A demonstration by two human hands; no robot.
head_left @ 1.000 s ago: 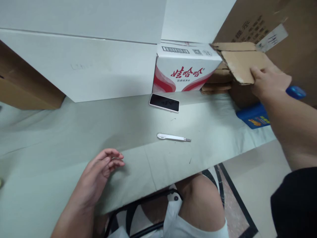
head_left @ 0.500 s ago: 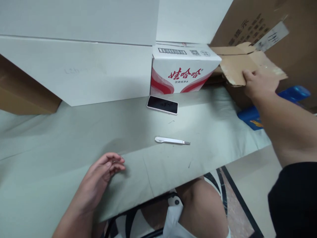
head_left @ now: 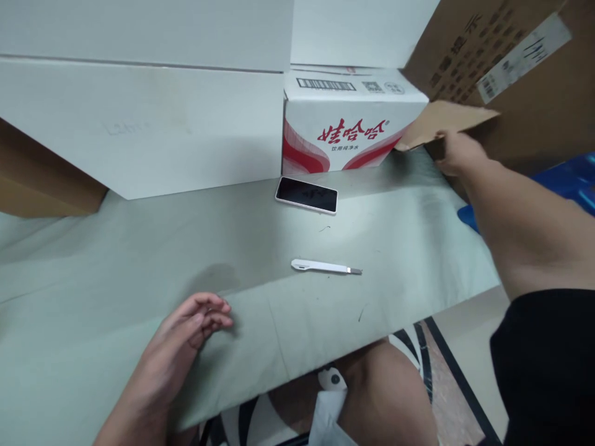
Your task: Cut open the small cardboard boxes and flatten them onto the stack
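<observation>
My right hand (head_left: pixel 460 155) reaches to the far right and grips the near edge of a flat piece of brown cardboard (head_left: pixel 449 119). The cardboard sits beside a white drink carton (head_left: pixel 302 118) with red print, and part of it is hidden behind the carton. My left hand (head_left: pixel 195 328) rests on its side on the pale green cloth, fingers loosely bent and apart, with nothing in it. Between the hands lies a slim white craft knife (head_left: pixel 320 266), its metal tip pointing right. Farther back, a phone (head_left: pixel 307 195) with a dark screen lies in front of the carton.
Large white boxes (head_left: pixel 186 124) stand along the back of the cloth-covered surface (head_left: pixel 246 241). A big brown carton (head_left: pixel 525 118) stands at the back right, with a blue object (head_left: pixel 571 179) partly behind my right forearm. An open-sided brown box (head_left: pixel 46 179) is at the left.
My right hand has moved a little left with the cardboard, which now lies lower and farther behind the white carton. The left hand, knife and phone stay in place; the view shifts slightly.
</observation>
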